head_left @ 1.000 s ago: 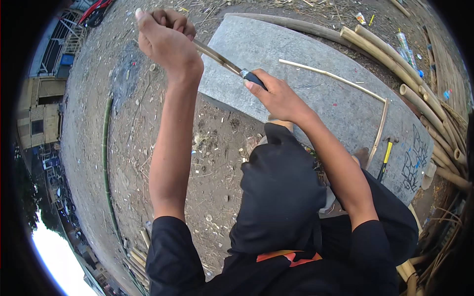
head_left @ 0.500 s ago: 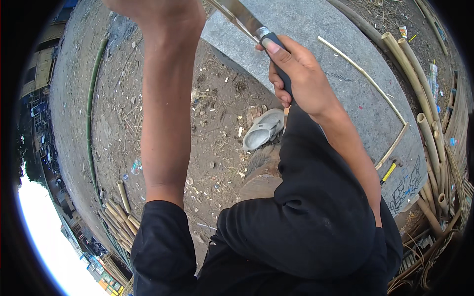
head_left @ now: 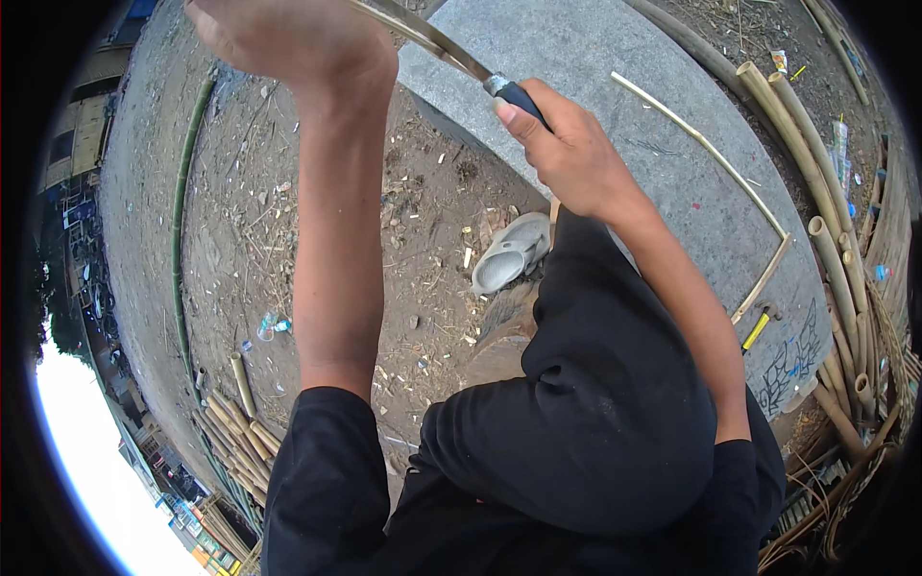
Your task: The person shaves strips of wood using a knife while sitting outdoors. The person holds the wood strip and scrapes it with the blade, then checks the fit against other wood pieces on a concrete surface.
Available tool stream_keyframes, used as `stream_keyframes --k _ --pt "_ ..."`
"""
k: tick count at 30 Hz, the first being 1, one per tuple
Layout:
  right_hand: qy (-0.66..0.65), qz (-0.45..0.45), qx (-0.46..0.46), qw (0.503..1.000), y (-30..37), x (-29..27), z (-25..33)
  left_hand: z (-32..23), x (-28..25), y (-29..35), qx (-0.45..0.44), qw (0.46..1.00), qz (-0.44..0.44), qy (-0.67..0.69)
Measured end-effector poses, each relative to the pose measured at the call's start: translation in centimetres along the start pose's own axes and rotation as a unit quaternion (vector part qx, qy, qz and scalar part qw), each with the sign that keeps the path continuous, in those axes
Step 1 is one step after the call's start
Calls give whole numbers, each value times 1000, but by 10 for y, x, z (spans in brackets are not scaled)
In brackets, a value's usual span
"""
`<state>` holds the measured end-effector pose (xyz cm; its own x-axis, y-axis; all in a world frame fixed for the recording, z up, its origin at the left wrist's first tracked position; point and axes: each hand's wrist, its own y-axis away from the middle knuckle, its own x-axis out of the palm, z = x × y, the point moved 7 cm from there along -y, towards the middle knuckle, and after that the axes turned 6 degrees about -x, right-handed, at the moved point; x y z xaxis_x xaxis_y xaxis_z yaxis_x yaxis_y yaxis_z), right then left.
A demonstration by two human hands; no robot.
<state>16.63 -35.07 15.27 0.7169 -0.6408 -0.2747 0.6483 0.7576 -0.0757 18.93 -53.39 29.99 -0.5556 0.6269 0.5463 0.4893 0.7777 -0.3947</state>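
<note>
My right hand (head_left: 576, 158) is closed round the black handle of a knife (head_left: 523, 101). Its blade slants up to the left, toward my other hand. Against the blade runs a thin bamboo strip (head_left: 415, 36), whose far end passes out at the top edge. My left hand (head_left: 298, 43) is at the top of the picture, beside the strip; its fingers are blurred and partly cut off, so its grip does not show. Both hands are held up over the grey concrete slab (head_left: 576, 38) and the dirt ground.
A bent bamboo strip (head_left: 706, 144) and a yellow-handled tool (head_left: 757, 328) lie on the slab. Bamboo poles (head_left: 792, 130) stand along its right. A grey clog (head_left: 511, 254) rests below the slab. Cut bamboo (head_left: 230, 427) and a long green pole (head_left: 180, 211) lie left.
My right hand has shifted slightly down, and the knife has tilted flatter, its blade now nearer edge-on. My left hand has dropped a little, its forearm shifting right.
</note>
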Motion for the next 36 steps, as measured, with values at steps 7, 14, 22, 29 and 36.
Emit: stream_keyframes --k 7,14,22,29,36 --pt "-217 27 186 958 6 3 19 -8 26 18 124 981 39 -145" --pt "-97 -101 -94 986 6 -3 48 -7 16 10 110 980 10 -164" --pt "-76 -36 17 996 2 23 -6 -12 17 12 64 992 75 -82" --pt "-282 -2 102 954 4 17 15 -7 -7 -6 20 990 69 -118" --pt "-65 -80 -89 991 5 -1 45 -13 8 9 71 977 -58 -194"
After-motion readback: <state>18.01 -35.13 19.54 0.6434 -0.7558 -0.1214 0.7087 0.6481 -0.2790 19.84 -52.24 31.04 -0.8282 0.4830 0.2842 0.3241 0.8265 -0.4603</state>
